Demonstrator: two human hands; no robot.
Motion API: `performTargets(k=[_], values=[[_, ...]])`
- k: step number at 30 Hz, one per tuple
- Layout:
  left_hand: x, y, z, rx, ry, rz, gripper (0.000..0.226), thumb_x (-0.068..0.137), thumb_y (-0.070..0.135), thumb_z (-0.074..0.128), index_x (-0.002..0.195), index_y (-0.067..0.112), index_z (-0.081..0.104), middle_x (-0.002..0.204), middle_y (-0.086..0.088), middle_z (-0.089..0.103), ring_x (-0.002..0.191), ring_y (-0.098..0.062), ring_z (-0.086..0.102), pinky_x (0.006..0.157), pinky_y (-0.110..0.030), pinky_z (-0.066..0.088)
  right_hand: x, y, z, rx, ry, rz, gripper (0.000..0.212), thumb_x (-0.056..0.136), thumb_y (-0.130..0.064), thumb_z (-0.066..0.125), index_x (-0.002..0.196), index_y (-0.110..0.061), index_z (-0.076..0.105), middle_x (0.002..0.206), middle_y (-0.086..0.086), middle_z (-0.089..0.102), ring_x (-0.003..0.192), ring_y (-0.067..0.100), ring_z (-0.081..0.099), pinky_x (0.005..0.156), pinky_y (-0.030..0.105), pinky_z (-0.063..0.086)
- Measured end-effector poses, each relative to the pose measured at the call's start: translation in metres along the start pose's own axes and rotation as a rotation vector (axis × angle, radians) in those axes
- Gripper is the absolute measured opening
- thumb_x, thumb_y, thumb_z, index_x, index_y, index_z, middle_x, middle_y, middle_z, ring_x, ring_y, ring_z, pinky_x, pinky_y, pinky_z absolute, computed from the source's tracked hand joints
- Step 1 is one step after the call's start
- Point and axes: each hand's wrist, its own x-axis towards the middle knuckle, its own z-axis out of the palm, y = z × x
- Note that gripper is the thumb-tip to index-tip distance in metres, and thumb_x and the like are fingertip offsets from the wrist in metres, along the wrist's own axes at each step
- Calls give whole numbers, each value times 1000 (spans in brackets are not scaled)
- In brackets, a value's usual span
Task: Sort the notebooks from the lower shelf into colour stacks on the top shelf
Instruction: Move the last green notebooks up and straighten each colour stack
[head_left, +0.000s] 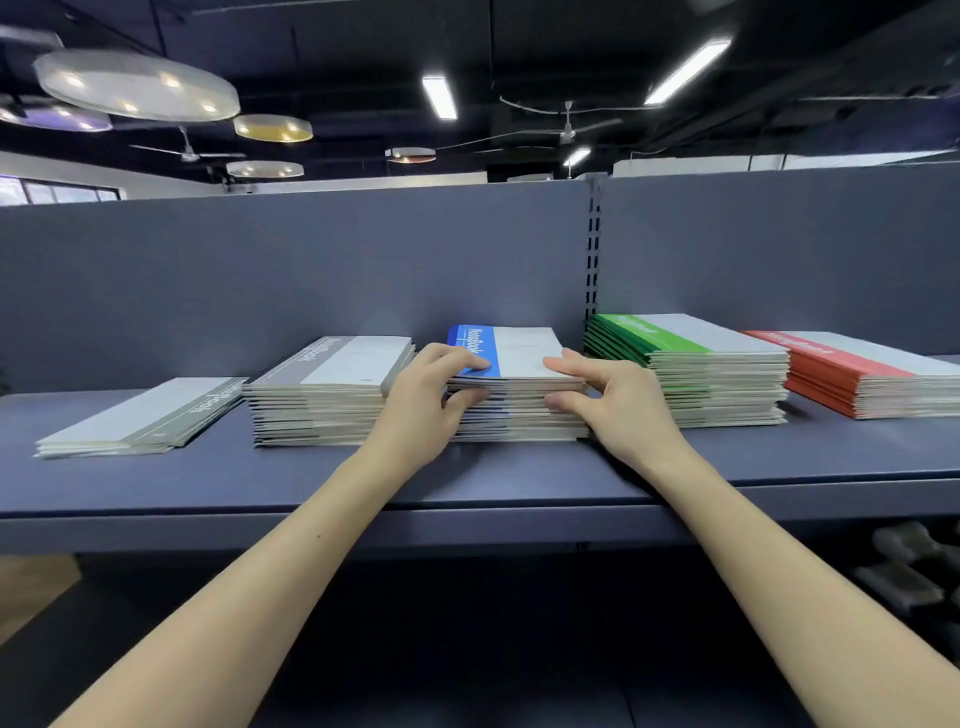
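Top shelf (519, 478) with five notebook piles in a row: the blue pile (519, 395) at centre is gripped at its near corners, its top notebook pinched between thumb and curled fingers by the left hand (428, 400) at 9 o'clock and the right hand (608, 395) at 3 o'clock. Two grey piles (322, 395) (140, 421) are seen at 9 o'clock of it; the green pile (696, 374) and red pile (872, 379) at 3 o'clock.

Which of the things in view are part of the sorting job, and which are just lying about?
Job: blue stack, gripped by left hand and right hand; green stack; red stack; two grey stacks; top shelf.
Lying about: dumbbells, ceiling lamps.
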Motion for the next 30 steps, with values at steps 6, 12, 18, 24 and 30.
performTargets(k=[6, 12, 18, 24, 30], values=[[-7, 1, -5, -56, -48, -59, 54, 84, 22, 79, 134, 24, 61, 143, 1, 50, 134, -6, 42, 102, -5, 28, -9, -1, 0, -26, 4, -7, 57, 79, -22, 83, 133, -26, 64, 122, -13, 65, 113, 5, 59, 88, -5, 30], [-10, -3, -15, -135, -197, -172, 86, 71, 11, 87, 142, 41, 48, 157, 8, 35, 138, 16, 22, 112, -22, 35, -16, 1, -1, -92, -100, 15, 74, 72, -25, 88, 138, -36, 57, 106, -2, 72, 98, 19, 66, 97, 29, 49], [-7, -5, -13, -159, -193, -177, 75, 70, 7, 87, 131, 39, 58, 148, 14, 35, 118, 34, 27, 96, 0, 33, -11, 2, -2, -100, -37, 17, 62, 74, -30, 87, 131, -36, 64, 108, -1, 73, 106, 21, 62, 96, 30, 46], [-2, -2, -12, -198, -189, -239, 71, 73, 1, 83, 128, 40, 62, 156, 8, 35, 124, 4, 45, 89, 3, 35, -5, 3, 1, -77, 29, 10, 59, 72, -26, 88, 127, -30, 68, 109, -7, 72, 102, 17, 64, 86, 14, 43], [-8, 3, -10, -190, -158, -195, 72, 79, 7, 79, 138, 38, 53, 151, 11, 40, 129, 17, 36, 97, -5, 38, -8, 3, 2, -107, 13, -9, 56, 77, -39, 84, 130, -33, 66, 108, -2, 73, 101, 17, 63, 90, 25, 45]])
